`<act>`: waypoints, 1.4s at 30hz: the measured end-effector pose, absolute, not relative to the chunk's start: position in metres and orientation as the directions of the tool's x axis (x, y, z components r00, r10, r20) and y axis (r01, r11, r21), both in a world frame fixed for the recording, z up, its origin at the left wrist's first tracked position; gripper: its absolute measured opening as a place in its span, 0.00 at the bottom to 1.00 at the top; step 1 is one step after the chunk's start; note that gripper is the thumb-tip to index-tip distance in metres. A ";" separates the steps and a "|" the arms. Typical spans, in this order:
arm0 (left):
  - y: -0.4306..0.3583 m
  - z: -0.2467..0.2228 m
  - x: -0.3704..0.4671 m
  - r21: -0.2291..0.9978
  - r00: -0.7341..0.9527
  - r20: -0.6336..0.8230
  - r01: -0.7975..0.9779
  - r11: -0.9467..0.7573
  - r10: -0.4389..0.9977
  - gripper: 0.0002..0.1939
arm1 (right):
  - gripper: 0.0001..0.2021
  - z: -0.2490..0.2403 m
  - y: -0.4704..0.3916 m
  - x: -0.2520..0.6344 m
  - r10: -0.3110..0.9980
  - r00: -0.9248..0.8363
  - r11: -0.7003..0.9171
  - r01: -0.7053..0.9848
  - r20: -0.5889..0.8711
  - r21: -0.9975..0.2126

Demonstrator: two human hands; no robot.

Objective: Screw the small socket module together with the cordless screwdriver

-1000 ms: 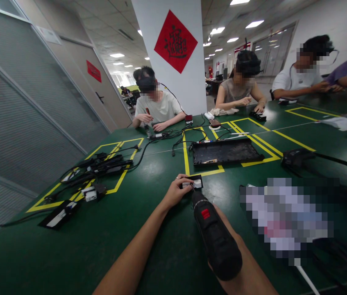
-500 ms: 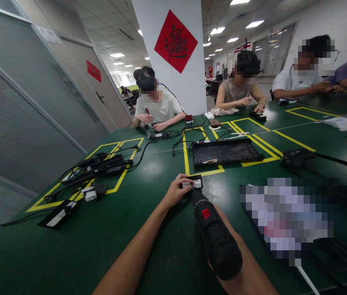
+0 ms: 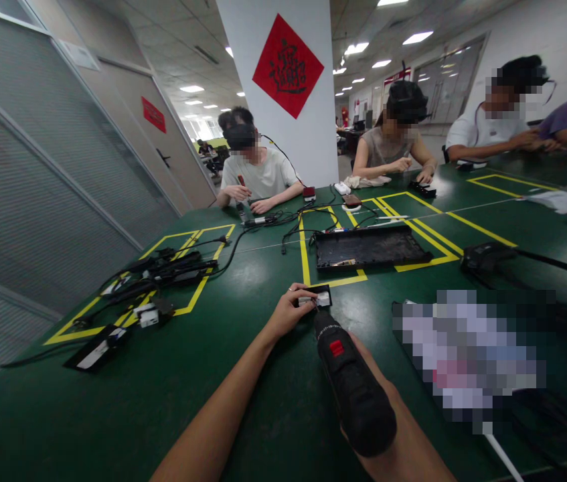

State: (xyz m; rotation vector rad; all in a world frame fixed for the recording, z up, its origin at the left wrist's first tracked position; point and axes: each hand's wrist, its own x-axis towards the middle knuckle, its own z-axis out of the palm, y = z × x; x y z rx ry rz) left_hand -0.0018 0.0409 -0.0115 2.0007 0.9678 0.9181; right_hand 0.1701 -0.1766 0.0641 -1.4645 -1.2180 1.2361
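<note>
In the head view, my right hand [image 3: 387, 389] is wrapped around a black cordless drill [image 3: 351, 381] with a red switch on top. Its nose points away from me and its tip meets a small black housing [image 3: 327, 290]. A white block [image 3: 322, 298] sits inside that housing. My left hand [image 3: 290, 309] pinches the housing's left side against the table, fingers close to the bit. The exact contact of the bit is too small to make out, and the drill hides most of my right fingers.
Beyond the housing lies a black tray-like casing [image 3: 371, 249]. Tangled black cables [image 3: 173, 268] and a black-and-white part [image 3: 95, 348] lie left. A blurred flat object [image 3: 468, 355] and a strapped black device [image 3: 489, 258] are right. Several people sit across the green table [image 3: 243, 281].
Both of my hands, the drill and the housing hold nearly the same position. The view has shifted only slightly.
</note>
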 end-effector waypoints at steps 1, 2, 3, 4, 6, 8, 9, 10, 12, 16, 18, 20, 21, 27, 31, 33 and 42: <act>0.041 -0.012 -0.002 0.826 0.466 0.283 0.326 -0.460 0.838 0.12 | 0.34 0.065 -0.177 0.170 0.986 0.035 -0.167 0.155 -0.163 -0.974; 0.041 -0.012 -0.002 0.826 0.468 0.281 0.327 -0.460 0.838 0.12 | 0.34 0.065 -0.177 0.171 0.987 0.033 -0.159 0.159 -0.156 -0.974; 0.041 -0.012 -0.002 0.827 0.469 0.279 0.327 -0.458 0.838 0.12 | 0.35 0.066 -0.177 0.171 0.989 0.033 -0.150 0.164 -0.146 -0.975; 0.041 -0.012 -0.002 0.828 0.468 0.278 0.326 -0.456 0.839 0.12 | 0.35 0.067 -0.178 0.171 0.990 0.036 -0.141 0.169 -0.136 -0.976; 0.041 -0.011 -0.002 0.831 0.467 0.275 0.325 -0.452 0.841 0.12 | 0.35 0.068 -0.178 0.171 0.990 0.046 -0.138 0.185 -0.132 -0.973; 0.041 -0.011 -0.002 0.833 0.466 0.271 0.326 -0.448 0.843 0.12 | 0.34 0.068 -0.177 0.171 0.989 0.042 -0.149 0.199 -0.144 -0.969; 0.041 -0.011 -0.002 0.833 0.464 0.270 0.327 -0.446 0.844 0.12 | 0.34 0.068 -0.177 0.172 0.988 0.036 -0.152 0.202 -0.148 -0.967; 0.040 -0.011 -0.002 0.833 0.463 0.269 0.328 -0.445 0.844 0.12 | 0.34 0.068 -0.177 0.172 0.989 0.031 -0.151 0.203 -0.148 -0.967; 0.040 -0.011 -0.002 0.832 0.462 0.270 0.330 -0.446 0.845 0.12 | 0.34 0.068 -0.177 0.172 0.990 0.026 -0.142 0.198 -0.140 -0.970; 0.040 -0.013 -0.003 0.830 0.470 0.269 0.330 -0.450 0.841 0.12 | 0.35 0.067 -0.178 0.171 0.989 0.032 -0.146 0.192 -0.142 -0.970; 0.040 -0.013 -0.003 0.829 0.472 0.265 0.333 -0.449 0.841 0.12 | 0.37 0.066 -0.178 0.171 0.989 0.036 -0.147 0.193 -0.143 -0.970; 0.041 -0.012 -0.003 0.827 0.471 0.264 0.339 -0.449 0.842 0.12 | 0.37 0.066 -0.178 0.171 0.988 0.043 -0.151 0.191 -0.146 -0.970; 0.041 -0.012 -0.003 0.826 0.470 0.265 0.340 -0.450 0.842 0.12 | 0.36 0.066 -0.178 0.171 0.988 0.046 -0.153 0.189 -0.147 -0.970; 0.042 -0.012 -0.003 0.829 0.461 0.272 0.334 -0.449 0.845 0.12 | 0.35 0.071 -0.178 0.173 0.986 0.020 -0.164 0.189 -0.163 -0.968; 0.042 -0.013 -0.003 0.826 0.463 0.272 0.337 -0.452 0.843 0.12 | 0.36 0.079 -0.178 0.175 0.981 -0.023 -0.187 0.193 -0.195 -0.963; 0.042 -0.013 -0.003 0.825 0.470 0.273 0.335 -0.456 0.839 0.12 | 0.36 0.084 -0.179 0.175 0.977 -0.018 -0.202 0.213 -0.211 -0.956; 0.042 -0.011 -0.002 0.826 0.475 0.273 0.330 -0.458 0.836 0.12 | 0.40 0.108 -0.180 0.175 0.967 0.001 -0.248 0.260 -0.256 -0.933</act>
